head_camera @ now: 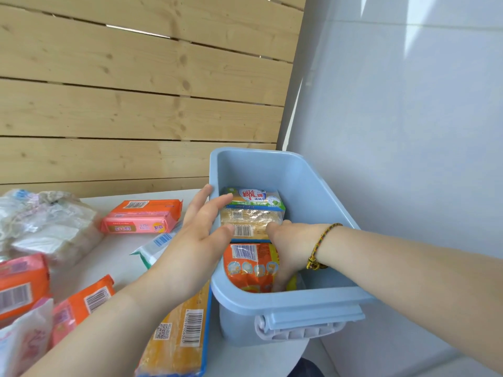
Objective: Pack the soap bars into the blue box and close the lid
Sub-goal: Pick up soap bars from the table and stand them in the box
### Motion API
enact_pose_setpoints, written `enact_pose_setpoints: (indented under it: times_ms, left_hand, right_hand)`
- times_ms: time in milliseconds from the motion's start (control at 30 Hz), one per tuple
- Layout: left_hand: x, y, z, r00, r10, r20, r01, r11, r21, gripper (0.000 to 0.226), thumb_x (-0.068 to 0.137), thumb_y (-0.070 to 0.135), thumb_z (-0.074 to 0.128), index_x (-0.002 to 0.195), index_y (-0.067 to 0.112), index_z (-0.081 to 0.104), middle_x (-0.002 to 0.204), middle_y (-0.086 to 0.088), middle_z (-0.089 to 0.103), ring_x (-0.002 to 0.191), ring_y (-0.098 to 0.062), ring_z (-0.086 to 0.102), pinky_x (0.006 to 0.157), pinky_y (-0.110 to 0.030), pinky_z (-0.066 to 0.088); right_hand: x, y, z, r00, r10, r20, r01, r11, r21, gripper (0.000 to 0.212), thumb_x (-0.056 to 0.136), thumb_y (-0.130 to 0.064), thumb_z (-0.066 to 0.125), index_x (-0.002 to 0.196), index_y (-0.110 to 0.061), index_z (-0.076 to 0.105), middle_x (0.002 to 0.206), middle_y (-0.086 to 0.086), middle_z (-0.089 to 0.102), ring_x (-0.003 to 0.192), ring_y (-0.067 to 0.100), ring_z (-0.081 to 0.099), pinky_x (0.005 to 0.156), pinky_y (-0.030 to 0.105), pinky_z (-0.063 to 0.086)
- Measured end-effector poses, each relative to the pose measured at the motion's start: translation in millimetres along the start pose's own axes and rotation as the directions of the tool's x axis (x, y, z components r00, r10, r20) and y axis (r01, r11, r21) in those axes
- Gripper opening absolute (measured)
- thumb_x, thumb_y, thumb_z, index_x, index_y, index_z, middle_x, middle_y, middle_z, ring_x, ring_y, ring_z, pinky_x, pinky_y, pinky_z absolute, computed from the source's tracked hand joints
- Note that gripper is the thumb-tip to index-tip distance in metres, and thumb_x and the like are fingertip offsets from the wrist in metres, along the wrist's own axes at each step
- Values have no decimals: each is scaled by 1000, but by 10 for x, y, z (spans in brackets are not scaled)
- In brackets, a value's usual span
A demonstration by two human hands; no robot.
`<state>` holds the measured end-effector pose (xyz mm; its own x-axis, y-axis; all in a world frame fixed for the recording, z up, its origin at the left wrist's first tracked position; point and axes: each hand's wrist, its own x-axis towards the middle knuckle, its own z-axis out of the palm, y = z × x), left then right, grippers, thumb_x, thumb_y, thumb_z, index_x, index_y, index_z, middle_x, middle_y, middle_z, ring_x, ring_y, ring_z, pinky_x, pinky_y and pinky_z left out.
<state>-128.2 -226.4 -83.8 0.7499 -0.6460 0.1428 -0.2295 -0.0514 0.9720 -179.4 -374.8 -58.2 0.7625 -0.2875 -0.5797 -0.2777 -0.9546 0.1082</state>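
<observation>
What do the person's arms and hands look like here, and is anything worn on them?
Both forearms are bare, with no sleeves in view. The left hand wears nothing: no glove, ring or watch shows. At the wrist of the right hand there is a braided cord bracelet in yellow, red and dark strands, with a knotted end hanging down.

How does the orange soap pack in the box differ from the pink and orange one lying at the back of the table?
The orange soap pack stands on end inside the blue box, with the right hand on it; the pink and orange pack lies flat on the table, untouched. The boxed one is partly hidden by the rim; the other shows whole. Both show barcodes.
</observation>
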Motion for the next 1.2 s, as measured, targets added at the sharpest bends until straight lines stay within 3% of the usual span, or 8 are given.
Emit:
enact_pose_setpoints:
  times_ms: [200,300,467,633,767,1000,1100,1200]
  left_hand:
    - [-33,37,-23,999,-7,-43,11,996,90,41,89,11,43,123,33,37,142,16,18,117,8,17,56,16,20]
    - [-42,57,-15,999,-30,-33,33,995,94,45,90,11,42,132,24,33,148,11,15,102,15,29,51,14,24]
    - [-41,49,-24,999,-13,-34,17,992,125,46,91,15,42,134,25,31,150,14,13,110,13,22,66,10,28]
    - [5,-3,-34,999,14,-49,-4,978,209,45,90,19,43,132,30,33,149,18,14,116,11,14,82,4,21]
    - [32,-45,-8,999,9,-51,1,981,193,44,90,17,42,132,30,34,141,21,16,114,9,14,55,15,22]
    - [-20,28,-24,999,3,-42,6,981,196,48,90,25,44,135,29,28,149,15,16,116,8,18,76,6,20]
    - [-181,36,-125,999,-3,-53,13,983,182,48,88,31,45,133,28,30,140,7,35,114,-1,35,89,-11,29]
    - [-424,-5,-346,993,25,-119,8,963,269,41,87,30,48,127,28,40,126,11,45,110,1,39,82,-2,28]
  right_hand:
    - [-43,90,-126,999,42,0,-41,978,206,42,69,-45,71,68,-17,41,60,0,54,49,15,51,45,22,45]
    - [29,147,-265,975,145,-169,-68,916,396,34,83,-41,58,66,-17,40,67,0,54,54,11,50,40,17,44]
    - [232,210,-441,953,282,-116,-185,837,515,23,93,-15,38,105,-1,51,117,20,61,99,26,64,81,30,53]
    - [358,187,-430,951,250,-179,-145,878,455,31,89,-7,41,59,-15,38,64,1,43,67,19,48,59,22,42]
    - [401,206,-378,960,205,-189,-124,921,368,18,92,-14,34,78,-11,45,65,1,43,57,10,39,47,20,31]
    - [411,111,-370,944,186,-271,-122,964,237,24,95,-17,38,73,-11,45,75,4,49,60,10,41,50,21,32]
    - [282,94,-425,922,158,-353,-66,964,259,36,92,-14,44,127,-3,43,127,16,53,102,25,56,82,29,46]
    - [102,56,-496,880,108,-463,47,949,312,48,91,-12,46,138,-10,36,145,9,40,120,25,49,102,31,37]
